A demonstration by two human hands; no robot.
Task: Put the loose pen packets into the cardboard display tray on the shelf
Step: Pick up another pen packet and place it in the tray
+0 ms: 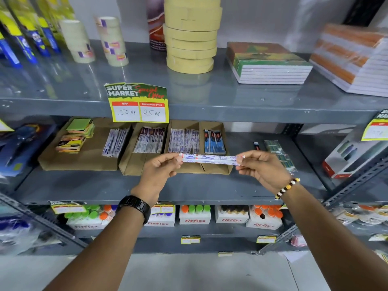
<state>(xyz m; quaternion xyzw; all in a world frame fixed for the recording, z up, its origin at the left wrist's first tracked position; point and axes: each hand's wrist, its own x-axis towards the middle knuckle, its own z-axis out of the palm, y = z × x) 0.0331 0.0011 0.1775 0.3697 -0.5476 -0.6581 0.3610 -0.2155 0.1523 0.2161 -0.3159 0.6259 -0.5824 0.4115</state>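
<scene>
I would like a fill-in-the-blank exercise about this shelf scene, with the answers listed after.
1. The pen packet is held at its two ends by ____ hands.
2. The left hand has a black ____ on its wrist.
3. The right hand has a ____ bracelet on its wrist.
4. The packet is held in front of the cardboard display tray on the ____ shelf.

Answers: both; watch; beaded; middle

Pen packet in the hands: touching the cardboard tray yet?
Cannot tell. In the head view, the pen packet, pinched at its ends by the left hand and right hand, overlaps the cardboard tray, so no gap or contact shows.
</scene>
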